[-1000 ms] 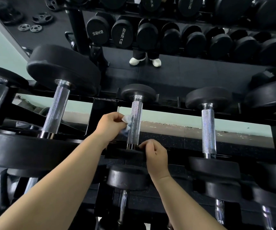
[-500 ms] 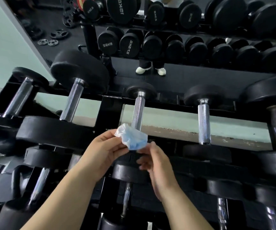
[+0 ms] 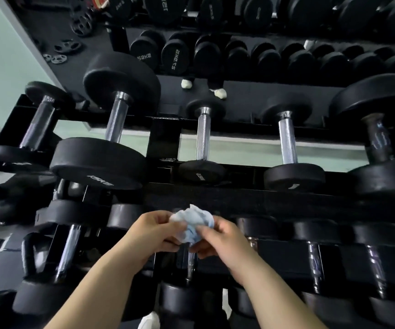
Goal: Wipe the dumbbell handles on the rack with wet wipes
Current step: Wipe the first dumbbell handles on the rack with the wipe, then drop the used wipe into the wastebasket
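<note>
Whereas a second ago the wipe was pressed to a handle on the top shelf, it now sits off the steel entirely.

- Wipe (image 3: 192,224): crumpled, pale blue-white, held between both hands in front of the rack's (image 3: 274,198) front rail, above the lower shelf, touching no handle.
- Left hand (image 3: 153,231): drawn back from the top shelf; fingers (image 3: 169,222) pinching the wipe's left side.
- Right hand (image 3: 225,241): lifted off the small dumbbell's near head; fingers (image 3: 206,230) pinching the wipe's right side.
- Small middle handle (image 3: 203,136): top shelf, near its middle, bare and well apart from both hands. I judge it done.
- Neighbouring handle (image 3: 286,141): top shelf, towards the right edge, nothing on it.

Judgement: I am bunching or refolding the wipe for a fresh face between handles. Which handle comes next I cannot tell.
</note>
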The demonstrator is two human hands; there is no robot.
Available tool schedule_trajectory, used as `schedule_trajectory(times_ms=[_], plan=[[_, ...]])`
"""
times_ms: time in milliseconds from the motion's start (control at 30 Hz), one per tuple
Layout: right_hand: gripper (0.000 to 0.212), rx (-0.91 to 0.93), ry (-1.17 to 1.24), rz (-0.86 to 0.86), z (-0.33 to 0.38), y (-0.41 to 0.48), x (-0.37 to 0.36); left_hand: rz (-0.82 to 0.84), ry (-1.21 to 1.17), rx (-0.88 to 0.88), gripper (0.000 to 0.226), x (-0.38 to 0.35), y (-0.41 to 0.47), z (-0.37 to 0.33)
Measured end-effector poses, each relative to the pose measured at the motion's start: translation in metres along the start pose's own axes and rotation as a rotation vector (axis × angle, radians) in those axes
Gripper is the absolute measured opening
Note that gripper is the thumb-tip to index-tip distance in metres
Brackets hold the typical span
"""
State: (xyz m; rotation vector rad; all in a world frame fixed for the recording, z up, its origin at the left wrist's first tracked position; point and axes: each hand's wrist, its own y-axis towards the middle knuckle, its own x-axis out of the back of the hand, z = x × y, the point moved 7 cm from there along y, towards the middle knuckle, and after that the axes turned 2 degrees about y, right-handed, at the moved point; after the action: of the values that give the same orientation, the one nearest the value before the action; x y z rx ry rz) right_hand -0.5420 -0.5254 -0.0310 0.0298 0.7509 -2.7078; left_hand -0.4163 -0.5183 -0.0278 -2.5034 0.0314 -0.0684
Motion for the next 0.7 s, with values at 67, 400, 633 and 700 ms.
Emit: schedule_trajectory(times_ms=[67,400,633,700], plan=[[0.018,-0.022,0.041,-0.047,-0.010,-0.011,-0.011,0.007,0.001,0.013,0.008,0.008,-0.007,0.008],[0.027,-0.012,0.409,-0.432,-0.070,-0.092,-0.040,0.415,0.113,0.111,0.016,-0.008,-0.044,0.051],[0.030,0.122,0.605,-0.660,-0.113,-0.193,0.011,0.803,0.129,0.213,0.028,-0.123,-0.100,0.072],[0.023,0.151,0.648,-0.708,-0.127,-0.222,0.025,0.817,0.151,0.276,0.029,-0.151,-0.115,0.086]])
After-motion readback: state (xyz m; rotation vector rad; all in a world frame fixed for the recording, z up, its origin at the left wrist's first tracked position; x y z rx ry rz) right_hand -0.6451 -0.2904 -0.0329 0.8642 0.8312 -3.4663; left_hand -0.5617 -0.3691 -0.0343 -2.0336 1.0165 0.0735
